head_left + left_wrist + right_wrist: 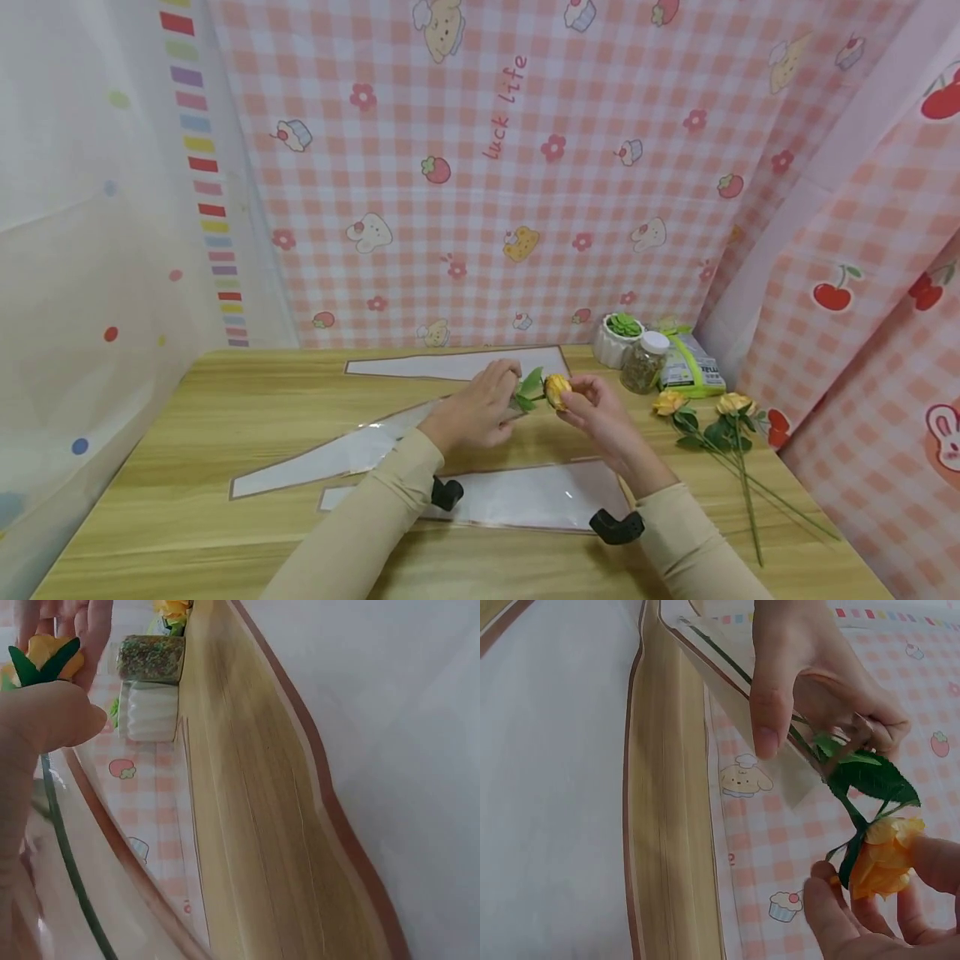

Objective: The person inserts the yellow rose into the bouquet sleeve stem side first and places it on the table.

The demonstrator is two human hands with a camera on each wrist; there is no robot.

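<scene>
A yellow rose (557, 392) is held by its bloom in the fingers of my right hand (606, 421). My left hand (478, 410) grips the stem below the green leaves (874, 780), together with a clear sleeve (330, 450) edged in brown. The green stem (69, 862) runs inside this sleeve in the left wrist view. In the right wrist view, the rose (885, 859) faces down, with its leaves outside the sleeve's end.
Two more sleeves lie on the table, one behind (450, 365) and one in front (525, 496). At the right are two loose roses (738, 406), a jar (643, 363), a potted succulent (611, 345) and a grey-green packet (690, 367).
</scene>
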